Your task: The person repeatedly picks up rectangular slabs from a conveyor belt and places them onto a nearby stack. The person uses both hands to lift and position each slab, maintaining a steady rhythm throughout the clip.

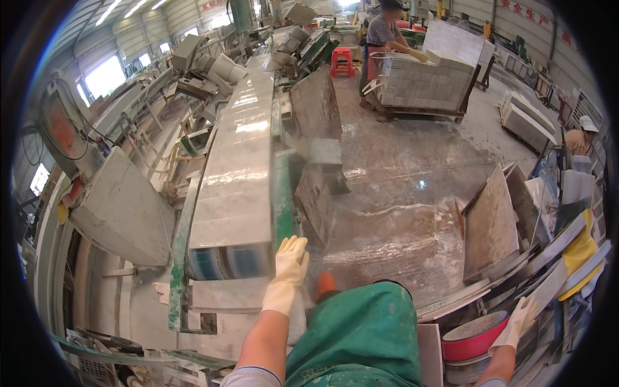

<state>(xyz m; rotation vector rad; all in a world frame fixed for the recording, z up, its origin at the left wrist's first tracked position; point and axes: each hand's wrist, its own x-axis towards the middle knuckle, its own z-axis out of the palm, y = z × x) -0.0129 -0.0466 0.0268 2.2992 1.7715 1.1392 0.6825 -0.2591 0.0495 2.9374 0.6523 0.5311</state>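
Observation:
My left hand [291, 266], in a cream rubber glove, is stretched out beside the near right corner of a conveyor. Its fingers are extended and hold nothing. Pale, wet stone slabs [233, 187] lie end to end along the conveyor, with blue-and-dark rollers [242, 262] showing at the near end. On the right, my other gloved hand, the right hand [516, 324], reaches past a red-sided round tub [474, 337]. Its fingers look extended, with the tips at the lower end of a light narrow slab [549, 288]; no grip on it can be seen.
Dirty boards [490, 226] lean on the right near a yellow cloth [582, 255]. The wet floor [393, 187] stretches ahead. Farther off, a person [382, 45] stands by a pallet of stacked blocks [419, 84] and a red stool [342, 62]. Another person [581, 137] is at far right.

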